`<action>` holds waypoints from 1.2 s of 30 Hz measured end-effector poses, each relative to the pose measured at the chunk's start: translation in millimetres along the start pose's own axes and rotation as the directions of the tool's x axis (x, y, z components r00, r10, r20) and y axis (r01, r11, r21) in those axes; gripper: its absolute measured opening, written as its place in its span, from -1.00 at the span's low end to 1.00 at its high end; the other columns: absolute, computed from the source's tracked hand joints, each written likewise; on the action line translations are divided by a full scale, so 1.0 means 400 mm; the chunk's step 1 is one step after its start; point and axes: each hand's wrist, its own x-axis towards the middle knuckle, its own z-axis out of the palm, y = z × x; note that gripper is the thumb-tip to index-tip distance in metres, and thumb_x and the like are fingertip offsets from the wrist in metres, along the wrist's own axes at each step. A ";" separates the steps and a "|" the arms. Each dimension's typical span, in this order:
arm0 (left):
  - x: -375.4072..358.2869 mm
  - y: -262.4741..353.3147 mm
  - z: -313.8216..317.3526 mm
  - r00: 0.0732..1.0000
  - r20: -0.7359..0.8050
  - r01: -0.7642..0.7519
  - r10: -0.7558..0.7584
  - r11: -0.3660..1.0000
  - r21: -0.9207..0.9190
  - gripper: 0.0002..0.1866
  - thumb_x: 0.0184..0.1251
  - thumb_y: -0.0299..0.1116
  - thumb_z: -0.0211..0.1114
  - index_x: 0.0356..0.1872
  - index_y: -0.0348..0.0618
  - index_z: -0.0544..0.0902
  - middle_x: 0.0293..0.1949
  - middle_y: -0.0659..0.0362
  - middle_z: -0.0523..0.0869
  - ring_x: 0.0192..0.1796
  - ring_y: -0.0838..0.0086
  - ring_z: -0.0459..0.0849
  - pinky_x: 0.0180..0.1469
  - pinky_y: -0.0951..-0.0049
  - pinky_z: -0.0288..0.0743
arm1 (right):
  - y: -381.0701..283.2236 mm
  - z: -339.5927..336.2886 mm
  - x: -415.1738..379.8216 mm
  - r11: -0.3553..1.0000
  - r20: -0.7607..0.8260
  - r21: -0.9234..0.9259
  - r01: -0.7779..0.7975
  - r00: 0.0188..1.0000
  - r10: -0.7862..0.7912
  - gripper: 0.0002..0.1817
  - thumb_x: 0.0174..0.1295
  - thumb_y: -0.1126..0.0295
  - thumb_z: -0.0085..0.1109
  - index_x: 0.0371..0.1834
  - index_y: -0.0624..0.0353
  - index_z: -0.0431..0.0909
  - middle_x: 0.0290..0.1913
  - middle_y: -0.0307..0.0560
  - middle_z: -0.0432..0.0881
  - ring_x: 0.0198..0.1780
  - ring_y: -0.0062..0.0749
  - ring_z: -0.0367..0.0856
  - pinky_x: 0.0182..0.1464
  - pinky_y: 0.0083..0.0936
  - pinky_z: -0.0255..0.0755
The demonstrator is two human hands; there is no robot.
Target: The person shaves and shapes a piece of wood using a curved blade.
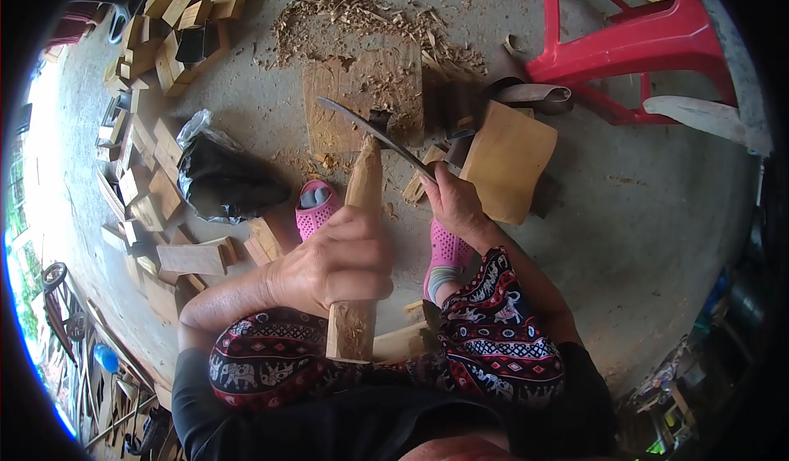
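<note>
My left hand (333, 260) is wrapped round a roughly carved piece of wood (364, 183), whose narrow end points away from me and whose thick end shows below the fist. My right hand (458, 202) grips the near end of a long curved metal blade (353, 117), with the thumb along it. The blade slants up to the left, over the narrow end of the wood; whether they touch I cannot tell. Behind them a worn wooden board (329, 99) lies on the floor, partly covered with shavings.
Wood shavings (333, 9) lie beyond the board. Cut blocks (168, 194) and a black plastic bag (226, 177) are at the left. A large smooth wood piece (511, 161) is right of my right hand, a red plastic stool (625, 54) farther right. Pink clogs (316, 210) are on my feet.
</note>
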 end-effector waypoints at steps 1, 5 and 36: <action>0.000 0.000 0.000 1.000 -0.007 0.000 0.000 1.000 -0.001 -0.73 -0.21 -0.29 0.35 -0.38 -0.04 0.58 -0.33 0.24 0.56 -0.20 0.27 0.53 -0.05 0.25 0.33 | 0.001 0.004 -0.002 1.000 0.001 0.001 -0.001 1.000 0.001 -0.80 0.36 0.24 0.05 -0.26 0.12 0.33 -0.55 0.05 0.57 -0.49 0.05 0.61 -0.51 -0.15 0.48; -0.005 0.000 -0.002 0.999 -0.032 0.008 -0.008 1.000 -0.002 -0.71 -0.23 -0.30 0.40 -0.37 -0.04 0.60 -0.31 0.23 0.58 -0.17 0.26 0.53 -0.05 0.24 0.32 | 0.001 0.014 -0.005 0.999 -0.035 -0.031 0.013 0.999 -0.015 -0.79 0.36 0.23 0.05 -0.26 0.12 0.34 -0.52 0.03 0.58 -0.48 0.03 0.61 -0.49 -0.17 0.49; -0.066 -0.102 0.001 0.208 0.495 0.237 -0.843 -0.448 -0.862 -0.61 0.43 -0.09 0.05 -0.07 -0.28 0.51 -0.32 0.06 0.63 -0.35 0.37 0.64 -0.26 0.35 0.60 | -0.010 -0.039 0.053 0.854 0.473 0.424 -0.302 0.878 0.075 -0.65 0.42 0.08 -0.05 -0.17 0.18 0.47 -0.41 0.05 0.58 -0.36 -0.20 0.61 -0.28 -0.32 0.44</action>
